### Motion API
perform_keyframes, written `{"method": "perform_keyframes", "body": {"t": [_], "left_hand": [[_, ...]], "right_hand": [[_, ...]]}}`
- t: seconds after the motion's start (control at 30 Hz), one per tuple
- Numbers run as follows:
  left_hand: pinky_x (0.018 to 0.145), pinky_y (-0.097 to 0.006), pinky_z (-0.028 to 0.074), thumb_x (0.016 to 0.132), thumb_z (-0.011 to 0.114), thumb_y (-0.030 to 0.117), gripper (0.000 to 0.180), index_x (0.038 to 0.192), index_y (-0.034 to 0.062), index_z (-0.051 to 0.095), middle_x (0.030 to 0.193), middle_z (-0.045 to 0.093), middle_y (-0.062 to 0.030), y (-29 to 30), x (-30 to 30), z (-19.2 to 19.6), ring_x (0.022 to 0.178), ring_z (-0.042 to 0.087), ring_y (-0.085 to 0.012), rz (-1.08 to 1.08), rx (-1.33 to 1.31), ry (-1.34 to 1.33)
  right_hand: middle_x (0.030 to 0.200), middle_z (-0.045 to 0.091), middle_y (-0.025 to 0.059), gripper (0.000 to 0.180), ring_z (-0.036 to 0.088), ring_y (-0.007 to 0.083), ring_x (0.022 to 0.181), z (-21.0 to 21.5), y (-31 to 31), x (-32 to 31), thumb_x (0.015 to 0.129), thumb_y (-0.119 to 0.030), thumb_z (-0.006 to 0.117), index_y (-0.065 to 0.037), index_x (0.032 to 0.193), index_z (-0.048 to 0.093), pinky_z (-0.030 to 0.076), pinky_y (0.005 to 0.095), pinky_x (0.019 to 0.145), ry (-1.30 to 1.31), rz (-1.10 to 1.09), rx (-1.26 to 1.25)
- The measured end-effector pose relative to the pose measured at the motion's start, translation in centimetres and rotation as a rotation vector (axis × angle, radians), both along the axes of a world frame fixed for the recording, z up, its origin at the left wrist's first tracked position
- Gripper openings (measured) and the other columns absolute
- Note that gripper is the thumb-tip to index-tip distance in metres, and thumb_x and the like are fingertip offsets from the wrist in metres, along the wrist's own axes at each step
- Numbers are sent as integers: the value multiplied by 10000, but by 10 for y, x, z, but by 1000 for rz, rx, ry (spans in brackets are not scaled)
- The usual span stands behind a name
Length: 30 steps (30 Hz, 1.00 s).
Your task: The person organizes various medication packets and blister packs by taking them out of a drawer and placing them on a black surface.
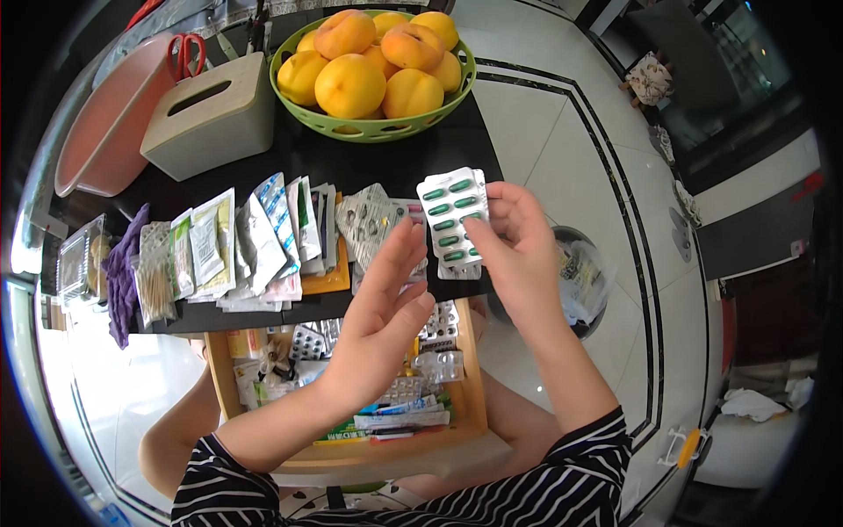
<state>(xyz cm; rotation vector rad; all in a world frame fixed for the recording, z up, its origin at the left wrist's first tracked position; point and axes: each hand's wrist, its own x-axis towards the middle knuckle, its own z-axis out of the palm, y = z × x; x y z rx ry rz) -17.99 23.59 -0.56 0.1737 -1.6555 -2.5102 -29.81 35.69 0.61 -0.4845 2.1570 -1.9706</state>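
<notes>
My right hand [518,241] pinches blister packs of green capsules [453,209] by their right edge, thumb in front. At least two packs seem stacked together, held above the right front corner of the dark table. My left hand [384,321] is raised edge-on just left of them, fingers stretched out and holding nothing; it does not appear to touch the packs. Behind its fingertips lie silver blister packs [364,215] on the table. Below my left hand an open wooden drawer [474,395] holds several blister packs, boxes and tubes.
Sachets and packets [263,233] stand in a row along the table's front, beside cotton swabs [156,290] and a purple cloth [126,272]. Behind are a tissue box [211,119], a pink basin [110,123] and a green bowl [382,130] of peaches. A lined bin [580,277] stands right of the table.
</notes>
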Motion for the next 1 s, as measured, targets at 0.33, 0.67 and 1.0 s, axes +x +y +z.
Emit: {"method": "perform_keyframes", "body": {"t": [0.33,0.67,1.0], "left_hand": [[1127,-375,193,896,423,-20,639,1485,83,196,1522,240,-98,-18,-22,-7,1412,213,-220,43,15,-57],[1128,-375,182,881,434,-19,648,1482,69,205,1524,242,-78,-12,-8,0,1415,203,-218,-12,73,-47],[1111,-350,245,914,413,-1,535,1439,40,314,1471,351,-84,-8,62,-3,1361,311,-192,-137,41,-117]], "right_hand": [[814,583,44,380,576,125,701,-23,-14,-12,809,-79,675,-51,1153,518,467,262,559,46,43,239],[1045,585,103,200,571,306,916,-3,-3,11,865,-49,553,-44,1061,594,478,364,749,585,34,516],[1179,586,144,326,586,261,1054,-11,42,90,891,60,460,-24,1186,569,464,318,882,208,369,269]]}}
